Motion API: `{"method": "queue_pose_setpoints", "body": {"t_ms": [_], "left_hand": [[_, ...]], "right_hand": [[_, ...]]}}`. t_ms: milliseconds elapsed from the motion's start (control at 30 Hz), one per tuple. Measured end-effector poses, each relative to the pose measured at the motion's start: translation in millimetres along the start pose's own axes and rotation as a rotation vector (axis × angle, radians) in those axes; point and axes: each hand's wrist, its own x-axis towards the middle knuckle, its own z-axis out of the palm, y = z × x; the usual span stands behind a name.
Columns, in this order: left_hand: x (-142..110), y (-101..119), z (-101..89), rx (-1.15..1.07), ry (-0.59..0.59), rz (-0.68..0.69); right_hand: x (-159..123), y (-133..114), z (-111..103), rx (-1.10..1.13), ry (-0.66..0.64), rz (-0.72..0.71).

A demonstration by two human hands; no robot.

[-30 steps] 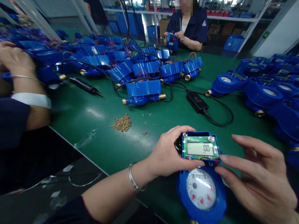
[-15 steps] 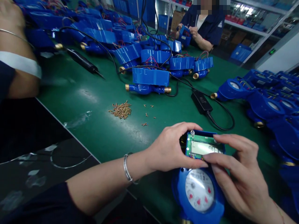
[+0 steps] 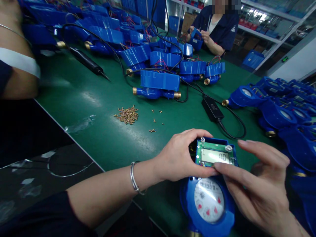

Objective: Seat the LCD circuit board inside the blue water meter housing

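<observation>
A blue water meter (image 3: 185, 200) with a white dial (image 3: 209, 200) and red pointers is in front of me. My left hand (image 3: 180, 154) grips its upper box, thumb along the near side and fingers at the far side. Inside that box lies a green circuit board (image 3: 214, 144) whose LCD screen (image 3: 214, 156) lights up with digits. My right hand (image 3: 259, 184) has its fingers apart. One fingertip touches the board's near edge by some small wires, while another finger is raised off to the right of the box.
A pile of brass-coloured screws (image 3: 127, 114) lies on the green table (image 3: 98, 138), several loose beside it. Behind are blue meters (image 3: 160, 80), a black electric screwdriver (image 3: 86, 61) and a black adapter (image 3: 212, 108). More meters (image 3: 278, 112) stand right. A co-worker (image 3: 214, 33) sits opposite; another person's arm (image 3: 17, 62) is left.
One finger of my right hand has lifted off the board's right side and moved right, uncovering more of the screen. My left hand keeps its grip on the water meter.
</observation>
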Motion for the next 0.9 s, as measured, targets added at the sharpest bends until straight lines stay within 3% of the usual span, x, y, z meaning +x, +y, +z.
{"method": "queue_pose_setpoints", "body": {"t_ms": [167,300,633,900], "left_hand": [[0.3,0.1,0.6,-0.004,0.005,-0.012],[-0.6,0.5,2.9,-0.047,0.047,0.008],[-0.1,-1.0,1.7,-0.053,0.031,-0.06],[0.3,1.0,0.8,-0.004,0.008,-0.017]], "right_hand": [[-15.7,0.7,18.5,0.454,0.167,0.383],[-20.5,3.3,29.2,0.671,0.072,0.563],[-1.9,-0.8,31.4,0.715,0.014,0.714],[-1.4,2.4,29.7,0.579,-0.061,0.599]]}}
